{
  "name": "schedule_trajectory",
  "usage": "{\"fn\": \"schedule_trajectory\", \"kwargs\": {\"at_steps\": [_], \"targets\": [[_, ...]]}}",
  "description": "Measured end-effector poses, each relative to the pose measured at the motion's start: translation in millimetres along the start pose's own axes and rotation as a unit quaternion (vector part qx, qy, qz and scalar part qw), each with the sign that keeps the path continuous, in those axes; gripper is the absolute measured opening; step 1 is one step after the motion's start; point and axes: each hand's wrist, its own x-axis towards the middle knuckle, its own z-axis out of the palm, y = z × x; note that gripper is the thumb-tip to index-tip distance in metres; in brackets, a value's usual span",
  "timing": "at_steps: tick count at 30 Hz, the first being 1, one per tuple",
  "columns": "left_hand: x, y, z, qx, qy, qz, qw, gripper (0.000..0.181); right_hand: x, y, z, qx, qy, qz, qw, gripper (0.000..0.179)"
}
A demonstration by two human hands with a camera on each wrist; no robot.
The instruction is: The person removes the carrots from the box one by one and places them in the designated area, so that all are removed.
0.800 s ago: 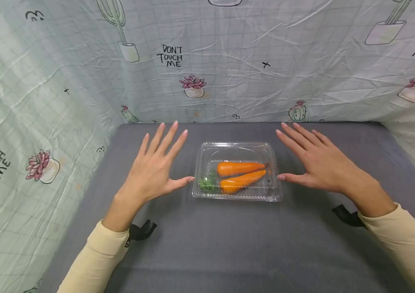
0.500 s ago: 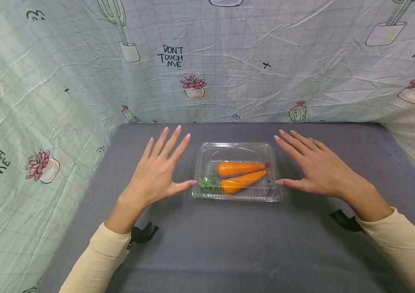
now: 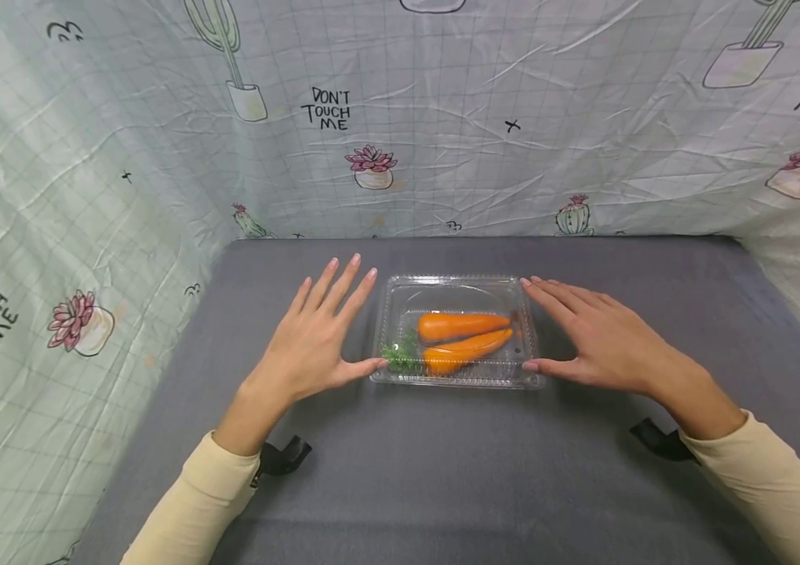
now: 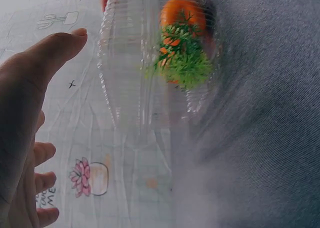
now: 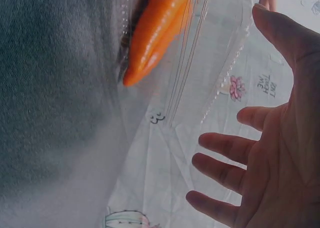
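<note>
A clear plastic clamshell box (image 3: 456, 292) with its lid down lies on the grey cloth. Through it show two orange carrots (image 3: 465, 325) and a tuft of green leaves (image 3: 402, 355) at the box's left end. My left hand (image 3: 308, 341) hovers at the left side, fingers spread, thumb tip over the front left corner. On the other side, my right hand (image 3: 608, 337) has straight fingers, with fingertips and thumb right at the box's right edge. Neither hand holds anything. In the left wrist view the thumb (image 4: 55, 48) stands apart from the lid's rim.
The grey cloth (image 3: 442, 479) covers the table around the box. A pale curtain (image 3: 456, 180) printed with cacti and lettering hangs behind and along the left and right sides. Both forearms wear cream sleeves (image 3: 191, 502), with black straps (image 3: 285, 457) at the wrists.
Both hands have moved inward and slightly down, toward the box from either side. The right fingertips now meet its edge in the head view. The box and carrots have stayed put.
</note>
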Motion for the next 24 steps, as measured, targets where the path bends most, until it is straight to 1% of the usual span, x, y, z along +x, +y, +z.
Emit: {"fn": "schedule_trajectory", "kwargs": {"at_steps": [8, 15, 18, 24], "targets": [[-0.2, 6.1, 8.4, -0.019, -0.031, -0.001, 0.9993, 0.116, -1.8, -7, 5, 0.016, -0.021, 0.008, 0.9996, 0.11], [-0.6, 11.6, 15.2, -0.028, -0.045, 0.0, 0.9986, 0.117, -2.4, -9, 12, 0.032, -0.027, 0.005, 0.9991, 0.114], [-1.0, 14.2, 17.1, -0.029, -0.055, 0.0, 0.9981, 0.116, -1.7, -10, 13, 0.035, -0.024, 0.0, 0.9991, 0.115], [-0.9, 18.5, 22.2, -0.034, -0.069, 0.0, 0.9971, 0.115, 1.4, -10, 15, 0.027, -0.034, 0.004, 0.999, 0.118]]}}
